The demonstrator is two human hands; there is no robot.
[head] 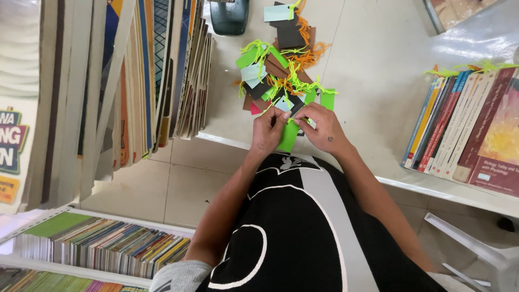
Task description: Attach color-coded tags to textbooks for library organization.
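We're mid-frame w/ both hands on a green paper tag (288, 135) at the near edge of the white surface (373, 65). Left hand (267, 131) pinches its upper left corner, right hand (323, 128) pinches the top, both grips clamped on it. Pile of tags w/ yarn loops (281, 70) sits just above, center top. Looks like the tag-handling step; next move prob needs a steady pinch & clear of the tangled yarn.

A white worktop (373, 81) is carrying a heap of paper tags (281, 75) with green and orange strings at twelve o'clock, a row of books (465, 130) at three o'clock, stacked books (184, 75) at ten o'clock, and possibly a dark hole punch (229, 16) beyond.
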